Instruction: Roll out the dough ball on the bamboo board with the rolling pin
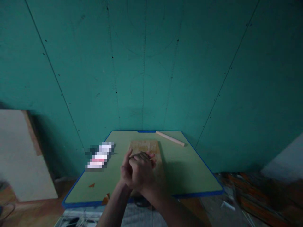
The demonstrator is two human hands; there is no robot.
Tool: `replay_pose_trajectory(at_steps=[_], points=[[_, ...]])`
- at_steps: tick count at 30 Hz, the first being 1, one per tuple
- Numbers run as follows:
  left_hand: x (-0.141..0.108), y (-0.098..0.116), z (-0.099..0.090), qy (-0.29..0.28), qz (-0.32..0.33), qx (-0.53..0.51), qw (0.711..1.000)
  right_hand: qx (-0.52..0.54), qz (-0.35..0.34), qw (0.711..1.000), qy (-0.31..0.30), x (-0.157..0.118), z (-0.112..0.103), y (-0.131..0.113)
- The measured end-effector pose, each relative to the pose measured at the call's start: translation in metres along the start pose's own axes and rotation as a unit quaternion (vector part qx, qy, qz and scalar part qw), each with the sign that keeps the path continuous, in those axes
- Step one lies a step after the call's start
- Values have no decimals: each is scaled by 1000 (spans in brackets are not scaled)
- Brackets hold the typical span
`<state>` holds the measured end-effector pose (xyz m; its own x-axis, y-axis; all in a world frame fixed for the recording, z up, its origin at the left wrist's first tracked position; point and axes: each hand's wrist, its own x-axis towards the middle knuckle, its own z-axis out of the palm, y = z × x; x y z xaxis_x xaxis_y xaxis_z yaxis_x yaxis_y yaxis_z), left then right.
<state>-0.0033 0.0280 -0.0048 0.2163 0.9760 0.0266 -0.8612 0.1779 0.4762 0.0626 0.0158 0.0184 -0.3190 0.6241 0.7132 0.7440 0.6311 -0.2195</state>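
Over a wooden board [144, 144], my two hands are brought together. My right hand [142, 171] lies across my left hand [126, 168], its fingers curled and pressed close. The left thumb points up beside the right knuckles, while the other left fingers are mostly hidden. Pinkish-red shapes [153, 163] show just past the right fingers, above the board. Whether they are fingertips or something held, I cannot make out. Behind the wrists, a dark curved thing [140, 201] shows at the table's near edge.
A pale wooden rolling pin [170, 138] lies at the back right of the blue-edged table [187, 170]. On the left is a blurred-out pinkish-white item [100, 156]. Brown scraps [92, 185] lie near the front left. A green wall [144, 78] stands behind; a white panel [26, 157] leans left.
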Motion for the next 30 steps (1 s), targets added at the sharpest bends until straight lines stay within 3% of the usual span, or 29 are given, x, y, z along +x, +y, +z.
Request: replay_pose_trajectory(at_steps=[4,7,13,21,30], points=[[-3,4,11,4,-82,37,996,0,-66,998,-21,3,5,17],[-2,10,16,-2,-94,31,995,2,-109,994,-24,4,5,24],[-2,22,16,-33,-125,13,992,10,-105,994,17,-1,7,14],[0,26,13,4,-93,-17,995,62,-139,988,10,-1,9,19],[4,25,10,21,-79,-16,997,30,-145,989,2,4,17,20]])
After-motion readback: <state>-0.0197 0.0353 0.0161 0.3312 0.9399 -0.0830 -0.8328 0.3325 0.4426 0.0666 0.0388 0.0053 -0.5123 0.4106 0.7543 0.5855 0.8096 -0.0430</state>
